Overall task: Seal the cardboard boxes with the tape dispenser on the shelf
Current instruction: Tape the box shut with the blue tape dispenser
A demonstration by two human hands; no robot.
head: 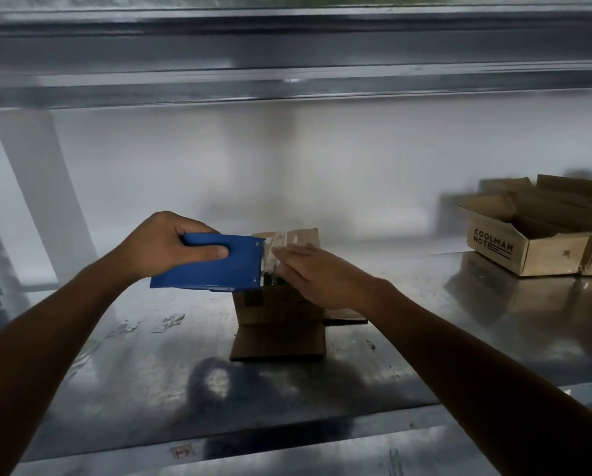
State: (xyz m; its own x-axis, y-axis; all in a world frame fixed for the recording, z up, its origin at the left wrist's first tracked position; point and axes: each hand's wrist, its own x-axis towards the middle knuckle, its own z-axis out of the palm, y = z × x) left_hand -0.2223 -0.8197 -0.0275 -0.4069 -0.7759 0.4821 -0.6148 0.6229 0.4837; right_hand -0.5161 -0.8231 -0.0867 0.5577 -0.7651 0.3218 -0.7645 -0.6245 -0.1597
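Currently the left hand (164, 245) is clamped round the blue dispenser (219, 266), whose toothed edge sits at the top left of the box (277, 307), presumably to draw tape (277, 240) across. The right hand (322, 280), fingers fairly straight, lies on the box top, likely steadying it and pinning the tape end. The box stands mid-shelf (133, 372) with its near flap down and far flap up, so it is unsealed. Count: one dispenser; one box in hand; at least one more open box (528, 255) far right, possibly two.
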